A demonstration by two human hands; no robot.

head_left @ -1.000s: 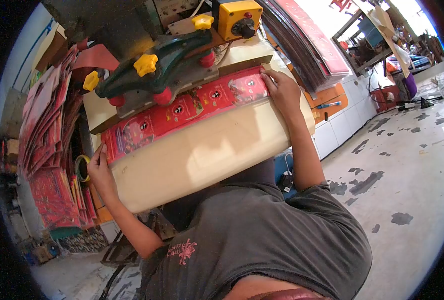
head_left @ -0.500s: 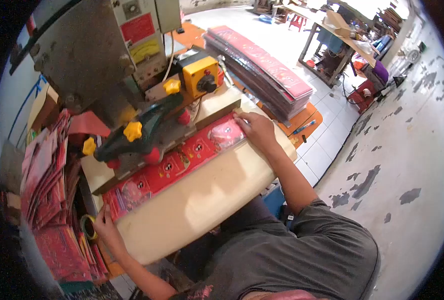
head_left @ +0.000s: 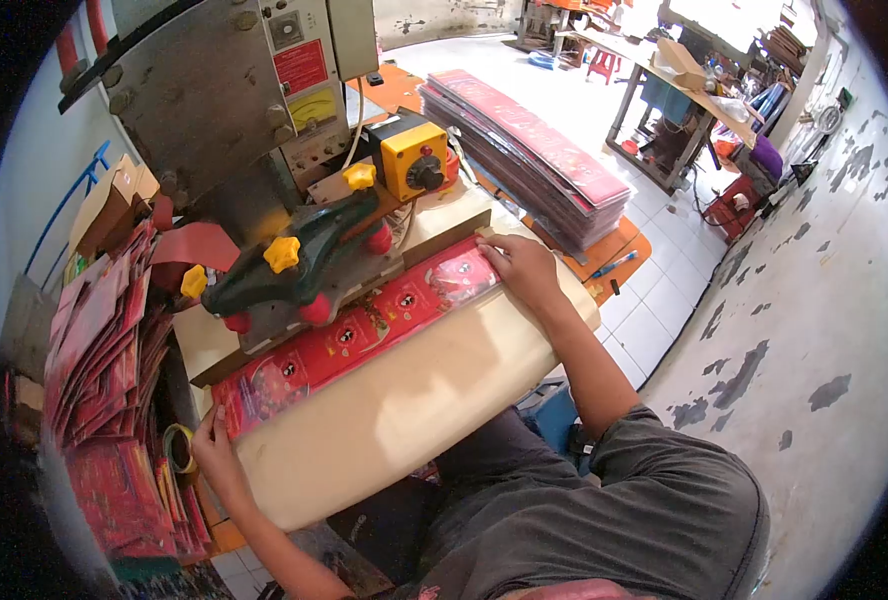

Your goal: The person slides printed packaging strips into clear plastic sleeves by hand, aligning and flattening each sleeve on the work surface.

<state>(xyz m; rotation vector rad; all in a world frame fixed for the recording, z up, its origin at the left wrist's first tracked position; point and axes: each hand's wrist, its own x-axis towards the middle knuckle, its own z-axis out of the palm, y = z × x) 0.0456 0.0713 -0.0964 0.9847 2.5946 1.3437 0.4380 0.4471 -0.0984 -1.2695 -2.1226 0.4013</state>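
A long red printed plastic sheet (head_left: 376,322) lies along the cream, padded bed (head_left: 384,400) of a press machine. My left hand (head_left: 221,462) pinches its near left corner between thumb and fingers. At the opposite end, my right hand (head_left: 524,268) grips the far right corner, thumb on top and the other fingers partly hidden. The sheet's back edge runs close along a metal bar (head_left: 444,243). Above it sits the dark green press head (head_left: 309,255) with yellow star knobs (head_left: 283,254) and red knobs underneath.
A yellow control box (head_left: 413,160) with a black dial stands behind the bed. Stacked red printed sheets (head_left: 534,135) lie on an orange table at the back right. Piled red pouches (head_left: 104,370) and a tape roll (head_left: 178,449) are at the left. A peeling wall (head_left: 754,400) borders the right.
The camera view has shifted slightly, so the machine appears a little lower and further right. Both hands stay at the two ends of the sheet, with no clear movement against the bed.
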